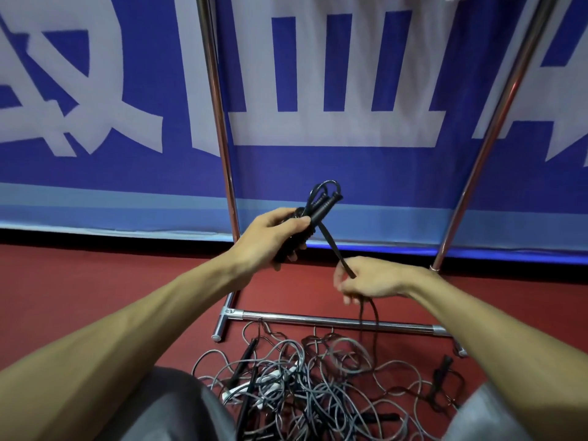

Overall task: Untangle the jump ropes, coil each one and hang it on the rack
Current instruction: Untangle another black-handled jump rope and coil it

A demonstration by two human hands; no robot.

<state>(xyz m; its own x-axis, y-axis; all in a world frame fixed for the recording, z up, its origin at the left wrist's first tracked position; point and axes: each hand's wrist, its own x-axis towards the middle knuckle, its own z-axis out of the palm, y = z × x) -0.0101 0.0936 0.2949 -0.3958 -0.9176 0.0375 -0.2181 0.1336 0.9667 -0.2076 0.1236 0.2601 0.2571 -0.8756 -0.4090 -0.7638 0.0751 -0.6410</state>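
A black jump rope (319, 207) is gathered in front of the chrome rack (222, 128); its two handles are gripped together in the left hand (270, 237), whose fingers are curled round them, while a taut strand is pinched between thumb and fingertips of the right hand (370, 281) and the slack is seen trailing down to the tangled pile (305, 386) on the red floor (95, 281). By the look of it, the coiling is best done with even loops laid against the handles, each length being drawn free of the pile first, lest the whole tangle be dragged up. Both forearms are held out ahead, the left hand raised higher, the right lower with its fingers pointed down
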